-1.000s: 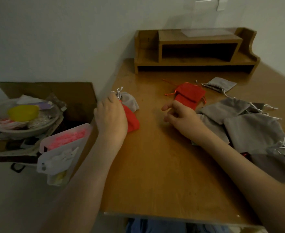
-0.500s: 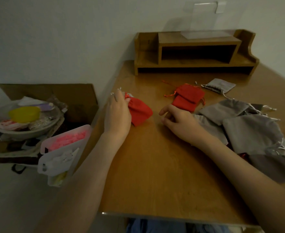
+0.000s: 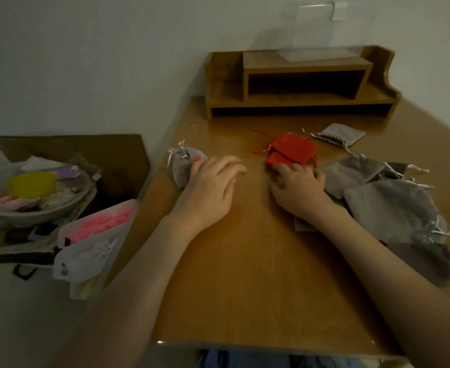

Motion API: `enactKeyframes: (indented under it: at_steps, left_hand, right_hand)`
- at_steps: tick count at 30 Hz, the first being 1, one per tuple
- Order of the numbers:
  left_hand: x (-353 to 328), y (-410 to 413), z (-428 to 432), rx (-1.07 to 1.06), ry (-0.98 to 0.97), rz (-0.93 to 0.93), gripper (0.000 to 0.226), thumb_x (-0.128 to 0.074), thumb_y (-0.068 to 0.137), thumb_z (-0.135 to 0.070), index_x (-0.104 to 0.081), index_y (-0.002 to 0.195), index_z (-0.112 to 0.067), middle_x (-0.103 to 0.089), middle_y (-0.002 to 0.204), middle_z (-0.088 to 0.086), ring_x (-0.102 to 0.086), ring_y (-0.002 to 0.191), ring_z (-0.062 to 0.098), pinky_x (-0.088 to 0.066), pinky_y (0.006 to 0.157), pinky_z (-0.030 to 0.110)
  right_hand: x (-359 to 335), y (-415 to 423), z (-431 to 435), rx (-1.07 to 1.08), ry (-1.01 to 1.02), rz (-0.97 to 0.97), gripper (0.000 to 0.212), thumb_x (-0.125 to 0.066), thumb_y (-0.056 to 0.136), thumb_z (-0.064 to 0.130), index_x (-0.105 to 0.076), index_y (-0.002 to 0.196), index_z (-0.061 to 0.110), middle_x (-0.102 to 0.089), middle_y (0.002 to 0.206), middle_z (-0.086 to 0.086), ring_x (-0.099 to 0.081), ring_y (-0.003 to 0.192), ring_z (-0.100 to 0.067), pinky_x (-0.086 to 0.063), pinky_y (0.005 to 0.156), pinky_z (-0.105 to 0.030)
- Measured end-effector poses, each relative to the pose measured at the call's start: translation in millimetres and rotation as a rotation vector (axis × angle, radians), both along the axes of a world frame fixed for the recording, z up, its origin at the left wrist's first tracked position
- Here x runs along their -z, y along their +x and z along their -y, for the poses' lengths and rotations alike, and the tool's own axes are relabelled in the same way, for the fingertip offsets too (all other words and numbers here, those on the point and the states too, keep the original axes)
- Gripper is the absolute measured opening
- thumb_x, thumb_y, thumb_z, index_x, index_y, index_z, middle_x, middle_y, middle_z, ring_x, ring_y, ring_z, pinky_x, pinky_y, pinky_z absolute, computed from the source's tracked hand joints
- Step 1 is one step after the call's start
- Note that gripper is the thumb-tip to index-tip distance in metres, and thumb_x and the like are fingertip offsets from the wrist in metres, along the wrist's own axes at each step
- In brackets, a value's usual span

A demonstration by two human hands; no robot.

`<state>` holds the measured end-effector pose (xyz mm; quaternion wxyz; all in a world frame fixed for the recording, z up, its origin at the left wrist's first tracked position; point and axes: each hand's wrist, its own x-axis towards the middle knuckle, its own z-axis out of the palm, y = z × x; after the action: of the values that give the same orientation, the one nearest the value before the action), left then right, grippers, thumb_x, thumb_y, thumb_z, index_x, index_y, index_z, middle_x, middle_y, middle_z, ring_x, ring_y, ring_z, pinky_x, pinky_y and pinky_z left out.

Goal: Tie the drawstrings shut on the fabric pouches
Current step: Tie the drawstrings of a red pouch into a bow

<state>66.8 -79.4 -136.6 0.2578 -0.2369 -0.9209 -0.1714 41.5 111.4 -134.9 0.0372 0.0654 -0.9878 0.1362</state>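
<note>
The left hand [image 3: 207, 192], which a second earlier had held a red pouch [image 3: 197, 159] up at the left edge of the table [image 3: 245, 288], had laid it down beside the tied grey pouch [image 3: 181, 166]. The hand then lay over it with fingers loose and stretched toward the middle, and only a sliver of red showed past them. The right hand [image 3: 298, 189] had left the bare wood and gone forward to the red pouches [image 3: 290, 151] at the centre. Its fingers were bent onto the nearer one, though whether they pinched it could not be made out.
</note>
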Motion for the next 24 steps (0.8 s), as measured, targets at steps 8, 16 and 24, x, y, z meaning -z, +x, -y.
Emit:
enactKeyframes:
  at_steps: [8, 16, 24]
  left_hand:
    - [2, 1, -3, 0.062, -0.009, 0.086, 0.028, -0.049, 0.094, -0.011, -0.06, 0.118, -0.02, -0.06, 0.118, -0.005, -0.05, 0.111, 0.012, -0.02, 0.09, 0.021]
    - [3, 1, -4, 0.048, 0.016, 0.121, 0.022, -0.048, 0.097, -0.015, -0.059, 0.116, -0.018, -0.062, 0.113, -0.005, -0.052, 0.107, 0.012, -0.024, 0.09, 0.023]
    - [-19, 11, -22, 0.178, 0.931, 0.8, 0.059, -0.028, 0.09, -0.057, -0.063, 0.108, -0.013, -0.073, 0.099, 0.002, -0.069, 0.094, 0.011, -0.052, 0.082, 0.02]
  right_hand:
    - [-7, 5, 2, -0.102, -0.366, -0.201, 0.023, -0.055, 0.094, 0.022, -0.046, 0.112, 0.011, -0.055, 0.092, -0.001, -0.057, 0.093, -0.028, -0.042, 0.088, -0.044]
    - [3, -4, -11, 0.06, -0.033, -0.255, 0.026, -0.049, 0.096, 0.023, -0.053, 0.114, 0.005, -0.053, 0.112, -0.015, -0.053, 0.1, -0.032, -0.046, 0.081, -0.041]
    - [-16, 12, 1, -0.16, -0.481, -0.5, 0.012, -0.047, 0.099, 0.016, -0.056, 0.105, 0.011, -0.056, 0.09, 0.004, -0.052, 0.071, -0.003, -0.044, 0.061, -0.016]
